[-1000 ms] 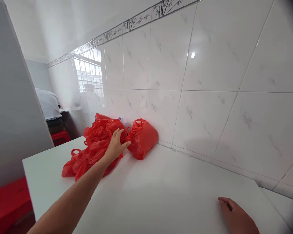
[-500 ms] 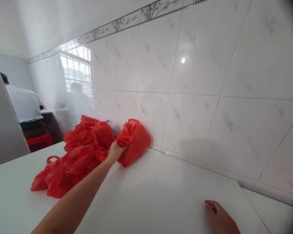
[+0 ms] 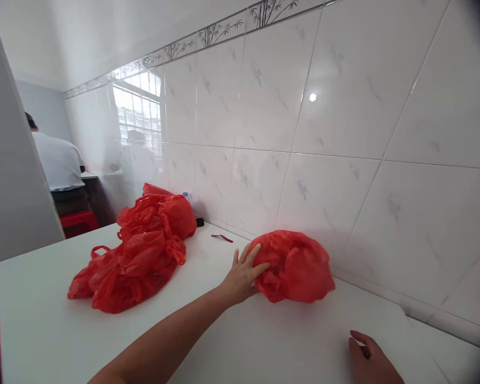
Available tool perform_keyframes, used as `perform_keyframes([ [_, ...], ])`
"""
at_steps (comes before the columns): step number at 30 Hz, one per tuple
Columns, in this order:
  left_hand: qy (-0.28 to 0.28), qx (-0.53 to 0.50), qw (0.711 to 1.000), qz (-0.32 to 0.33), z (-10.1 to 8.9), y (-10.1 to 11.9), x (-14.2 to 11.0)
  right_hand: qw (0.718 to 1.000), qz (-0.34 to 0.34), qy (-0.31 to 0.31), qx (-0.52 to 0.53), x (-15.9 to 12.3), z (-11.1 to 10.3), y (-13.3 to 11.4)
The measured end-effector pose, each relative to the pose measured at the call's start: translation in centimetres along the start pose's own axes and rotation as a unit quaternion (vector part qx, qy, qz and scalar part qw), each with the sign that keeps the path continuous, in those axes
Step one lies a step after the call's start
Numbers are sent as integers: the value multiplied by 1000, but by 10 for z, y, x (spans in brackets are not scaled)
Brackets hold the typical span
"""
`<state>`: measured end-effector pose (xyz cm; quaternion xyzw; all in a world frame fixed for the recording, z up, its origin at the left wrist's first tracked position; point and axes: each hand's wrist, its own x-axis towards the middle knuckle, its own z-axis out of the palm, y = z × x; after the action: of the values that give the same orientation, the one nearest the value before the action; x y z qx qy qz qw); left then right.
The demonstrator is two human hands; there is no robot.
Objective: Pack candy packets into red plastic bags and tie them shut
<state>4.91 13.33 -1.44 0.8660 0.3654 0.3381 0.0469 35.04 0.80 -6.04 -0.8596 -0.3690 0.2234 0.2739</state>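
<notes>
A stuffed red plastic bag (image 3: 296,266) is against the tiled wall, right of the middle of the view. At its left side is my left hand (image 3: 242,274), fingers spread and fingertips touching the plastic without closing round it. My right hand (image 3: 372,360) rests low at the right over the white tabletop, loosely curled with a gap between thumb and forefinger; nothing shows in it. Several more red plastic bags (image 3: 144,266) lie heaped on the left part of the table, apart from both hands.
Near the wall lie a thin dark red strip (image 3: 222,238) and a small black object (image 3: 200,222). A blue-capped bottle (image 3: 185,195) stands behind the heap. At the far left a person in a white shirt (image 3: 60,160) sits on a red stool (image 3: 80,220).
The single red bag has moved right along the wall, away from the heap, with my left hand following. My left fingers have spread from their grip. My right thumb and forefinger have parted slightly.
</notes>
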Motion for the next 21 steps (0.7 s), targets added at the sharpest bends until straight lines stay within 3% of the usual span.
perform_keyframes([
  [3,-62,-30,997,-35,26,-3,-4,999,-22,40,13,-7,0,-3],
  [7,-34,-68,997,8,50,1,2,980,-63,177,56,-24,9,-16],
  [9,-18,-73,997,14,62,8,7,958,-142,242,65,-35,20,-27],
  [11,-2,-54,998,16,74,13,10,907,-283,305,66,-47,33,-39],
  [13,14,-25,999,23,84,18,9,825,-423,373,39,-56,46,-51],
  [15,25,-1,999,35,86,20,6,775,-483,407,-6,-58,56,-59],
  [17,26,13,999,45,82,22,3,793,-463,395,-27,-54,60,-61],
  [21,1,74,991,112,73,26,9,895,-318,308,47,-37,56,-45],
])
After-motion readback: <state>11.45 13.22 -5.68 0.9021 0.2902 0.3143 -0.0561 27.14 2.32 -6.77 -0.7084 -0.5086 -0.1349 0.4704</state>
